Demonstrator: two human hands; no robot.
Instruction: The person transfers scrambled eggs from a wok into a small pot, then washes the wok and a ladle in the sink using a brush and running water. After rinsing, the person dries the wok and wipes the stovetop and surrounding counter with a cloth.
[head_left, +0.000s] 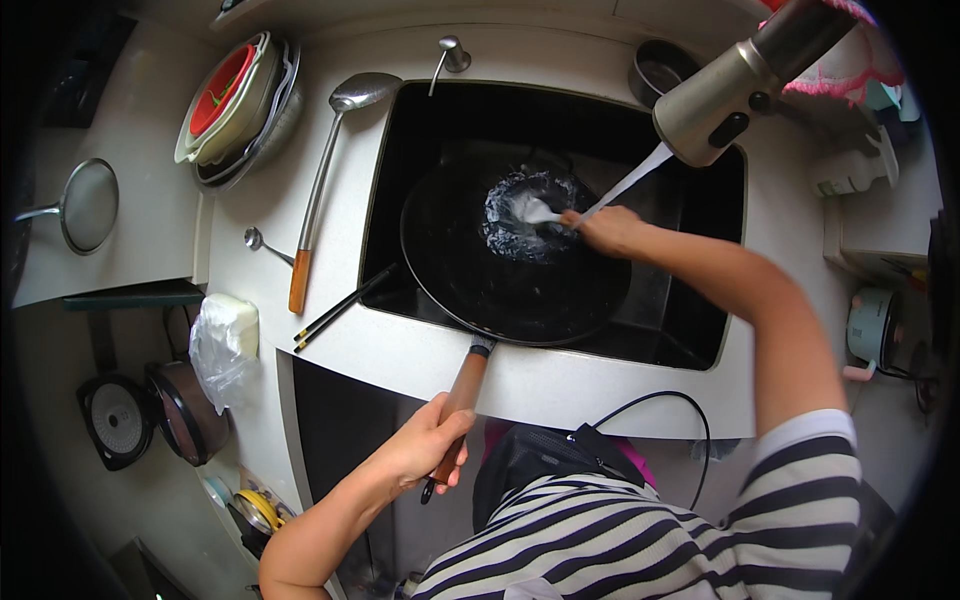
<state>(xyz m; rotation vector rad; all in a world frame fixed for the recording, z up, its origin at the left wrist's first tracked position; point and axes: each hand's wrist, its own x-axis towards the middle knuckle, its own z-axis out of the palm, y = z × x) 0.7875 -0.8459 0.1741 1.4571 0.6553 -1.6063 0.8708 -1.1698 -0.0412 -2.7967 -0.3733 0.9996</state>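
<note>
A black wok (510, 300) rests over the dark sink (675, 195), its near rim by the front edge. My left hand (439, 442) is closed around the wok's brown wooden handle (469, 379). Inside the pan, my right hand (611, 229) grips a short-handled cleaning tool, probably a dish brush (536, 211); its white head is blurred. White foam (502, 236) and moving water surround the brush head. A stream of water (634, 176) runs from the metal faucet (701, 112) down to my right hand, partly covering its fingers.
Left of the sink lie a wok spatula (319, 180), black chopsticks (345, 309) and a small measuring spoon (255, 240). Stacked colanders and bowls (232, 112) stand behind them. A small pot (660, 66) sits by the faucet. A plastic-wrapped white package (225, 337) is at the left counter edge.
</note>
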